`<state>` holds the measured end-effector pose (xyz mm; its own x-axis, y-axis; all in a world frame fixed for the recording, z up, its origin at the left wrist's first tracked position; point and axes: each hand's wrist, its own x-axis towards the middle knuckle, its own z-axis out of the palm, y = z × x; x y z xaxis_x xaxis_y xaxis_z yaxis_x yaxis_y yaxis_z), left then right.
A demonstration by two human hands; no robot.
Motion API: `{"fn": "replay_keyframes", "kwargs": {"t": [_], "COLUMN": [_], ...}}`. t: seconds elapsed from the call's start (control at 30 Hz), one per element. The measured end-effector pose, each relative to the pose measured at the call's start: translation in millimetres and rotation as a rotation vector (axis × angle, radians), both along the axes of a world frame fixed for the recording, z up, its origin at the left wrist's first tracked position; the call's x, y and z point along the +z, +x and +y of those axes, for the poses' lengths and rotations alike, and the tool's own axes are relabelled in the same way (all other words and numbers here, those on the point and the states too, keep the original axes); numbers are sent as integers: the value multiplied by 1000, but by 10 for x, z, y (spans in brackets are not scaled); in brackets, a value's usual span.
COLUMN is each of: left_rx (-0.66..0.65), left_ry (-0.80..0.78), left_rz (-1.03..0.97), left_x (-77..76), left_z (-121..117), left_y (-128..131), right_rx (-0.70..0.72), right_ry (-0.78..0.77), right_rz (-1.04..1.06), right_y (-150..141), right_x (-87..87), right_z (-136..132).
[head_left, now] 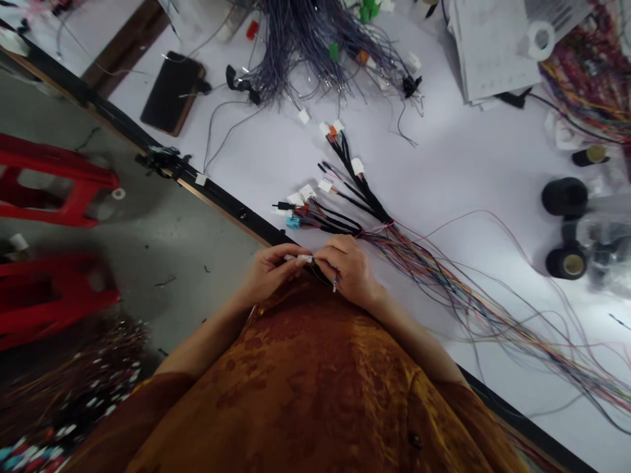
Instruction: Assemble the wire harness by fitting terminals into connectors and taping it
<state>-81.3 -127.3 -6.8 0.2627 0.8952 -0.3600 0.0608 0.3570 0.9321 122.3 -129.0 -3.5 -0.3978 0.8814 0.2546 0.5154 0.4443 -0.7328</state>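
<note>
Close to my body, at the table's edge, my left hand (273,274) pinches a small white connector (304,259). My right hand (348,269) meets it from the other side, its fingers closed on a thin wire at the connector's end. A small blue and white piece (335,284) pokes out below the right fingers. Just beyond the hands lies a wire harness (367,194), its branches wrapped in black and ending in white, orange and blue connectors. Its loose wires run off to the lower right. The fingertips partly hide the connector.
A bundle of grey-purple wires (305,46) lies at the back. A black phone (173,93) rests at the left, papers (493,52) at the back right. Black tape rolls (564,196) stand at the right. Red stools (54,180) are on the floor beyond the table edge.
</note>
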Motion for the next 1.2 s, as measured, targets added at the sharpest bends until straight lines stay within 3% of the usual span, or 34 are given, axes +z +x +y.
{"fn": "replay_keyframes", "kwargs": {"t": [0.33, 0.5, 0.6, 0.73, 0.8, 0.93, 1.0, 1.2], "left_rx": [16, 101, 184, 220, 212, 221, 190, 59], "left_ry": [-7, -143, -279, -398, -331, -5, 97, 60], "left_rz": [-69, -191, -326, -422, -362, -134, -111, -270], "left_x": [22, 72, 97, 131, 130, 79, 55, 101], "left_z": [14, 56, 89, 102, 97, 106, 122, 154], "left_y": [92, 132, 171, 243, 267, 273, 270, 294], "right_rx": [-69, -197, -115, -29, -52, -194, -243, -179], "right_ry": [-14, 98, 106, 6, -12, -48, -72, -117], "right_rz": [71, 186, 71, -119, -42, 192, 231, 241], "right_y": [6, 72, 47, -27, -13, 123, 192, 226], "right_x": [-29, 46, 87, 78, 94, 191, 234, 257], "right_z": [7, -52, -114, -120, -94, -28, 1, 49]}}
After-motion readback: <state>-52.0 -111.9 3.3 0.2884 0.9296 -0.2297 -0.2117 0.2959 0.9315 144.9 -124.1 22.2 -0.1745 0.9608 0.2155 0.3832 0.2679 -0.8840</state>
